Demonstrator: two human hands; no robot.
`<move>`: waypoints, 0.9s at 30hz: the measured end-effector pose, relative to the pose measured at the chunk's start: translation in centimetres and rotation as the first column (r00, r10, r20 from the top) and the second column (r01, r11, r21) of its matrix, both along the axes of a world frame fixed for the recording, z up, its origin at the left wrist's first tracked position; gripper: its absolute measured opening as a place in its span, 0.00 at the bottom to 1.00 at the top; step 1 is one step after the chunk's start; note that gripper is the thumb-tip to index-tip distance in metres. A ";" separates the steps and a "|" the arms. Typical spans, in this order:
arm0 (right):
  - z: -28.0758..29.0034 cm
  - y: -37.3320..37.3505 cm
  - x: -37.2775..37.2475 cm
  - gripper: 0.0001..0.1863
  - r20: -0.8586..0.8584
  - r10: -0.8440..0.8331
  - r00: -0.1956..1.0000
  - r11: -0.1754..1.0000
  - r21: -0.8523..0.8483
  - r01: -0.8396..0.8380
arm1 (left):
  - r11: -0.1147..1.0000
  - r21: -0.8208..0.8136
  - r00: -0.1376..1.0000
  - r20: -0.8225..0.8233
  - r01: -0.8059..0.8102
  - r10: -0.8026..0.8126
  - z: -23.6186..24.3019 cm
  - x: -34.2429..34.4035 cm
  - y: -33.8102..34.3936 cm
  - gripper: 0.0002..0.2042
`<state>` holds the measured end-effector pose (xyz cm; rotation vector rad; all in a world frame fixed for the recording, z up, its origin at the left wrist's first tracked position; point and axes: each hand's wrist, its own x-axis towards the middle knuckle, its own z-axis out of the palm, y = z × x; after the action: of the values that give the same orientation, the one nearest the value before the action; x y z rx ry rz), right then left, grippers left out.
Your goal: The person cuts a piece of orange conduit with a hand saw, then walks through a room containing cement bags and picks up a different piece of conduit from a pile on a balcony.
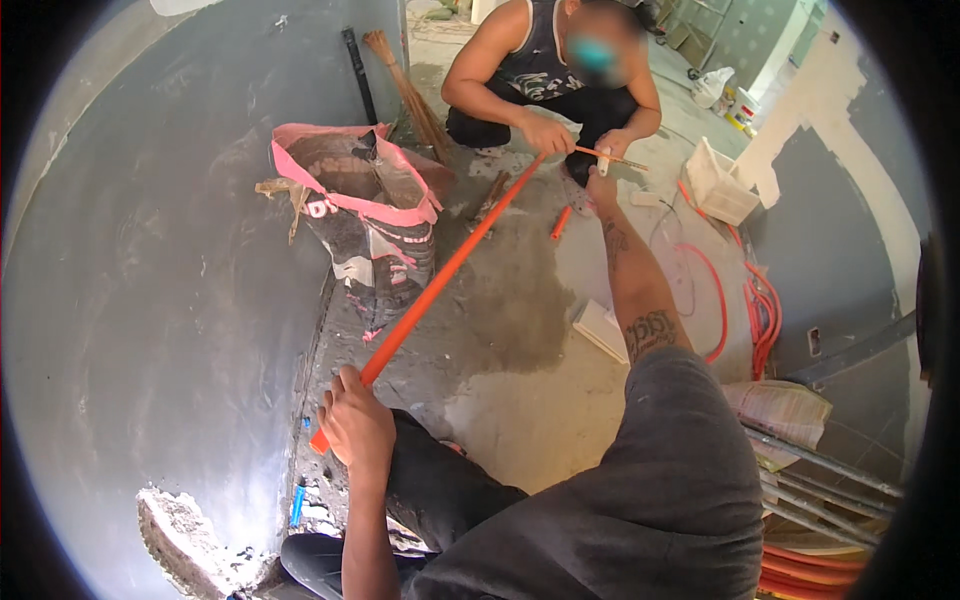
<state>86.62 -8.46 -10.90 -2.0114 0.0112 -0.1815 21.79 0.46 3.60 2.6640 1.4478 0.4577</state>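
Orange pipe [455,268]: runs diagonally above the floor [545,415], low end at the wearer's left hand, high end at the co-worker's near hand [548,133]. Left hand [357,422] closed around it just short of the low end. Right hand [601,188] reaches out at the far end, right at a small white piece [603,163]; fingers too small to read, can't tell if it's gripping.

Co-worker [545,55] squats opposite, masked, dark tank top. Thin rod [630,162] spans from the near hand past the other hand [615,142]; grip of that one unclear.

Around: short orange offcut [561,222] on the floor below the co-worker's hands. Pink-rimmed sack [350,268] left of the pipe, open, against the grey wall [180,260]; broom [405,95] behind it. White flat box [600,330] beside the right forearm. White crate [722,185] by the right wall, orange hoses [765,320] looped near it. Metal tubes [820,490] lower right.
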 end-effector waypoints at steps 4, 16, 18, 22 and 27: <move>-0.3 1.0 -1.2 0.27 -0.020 0.017 1.000 0.993 0.115 -0.015 | 1.000 -0.013 1.000 -0.016 -0.013 0.013 -0.2 -0.2 0.3 0.04; 2.7 -1.2 -1.7 0.19 -0.112 0.117 0.987 0.986 0.133 -0.102 | 1.000 0.005 1.000 -0.018 -0.024 0.024 -0.3 0.1 0.3 0.07; 3.6 -2.0 -1.9 0.19 -0.133 0.115 0.984 0.984 0.153 -0.095 | 1.000 -0.009 1.000 -0.022 -0.018 0.018 -0.1 0.3 0.2 0.07; 3.4 -1.6 -3.9 0.21 -0.122 0.116 0.986 0.992 0.071 -0.108 | 0.999 -0.020 0.998 -0.042 -0.046 0.045 0.1 0.0 0.5 0.06; 2.5 -3.7 2.1 0.24 0.058 -0.010 0.998 0.990 -0.142 0.018 | 1.000 -0.021 1.000 -0.025 -0.003 0.002 -0.3 0.9 -0.1 0.06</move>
<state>88.70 -12.18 -8.39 -2.1486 -0.0242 -0.2550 22.72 0.36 3.32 2.6618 1.4549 0.4082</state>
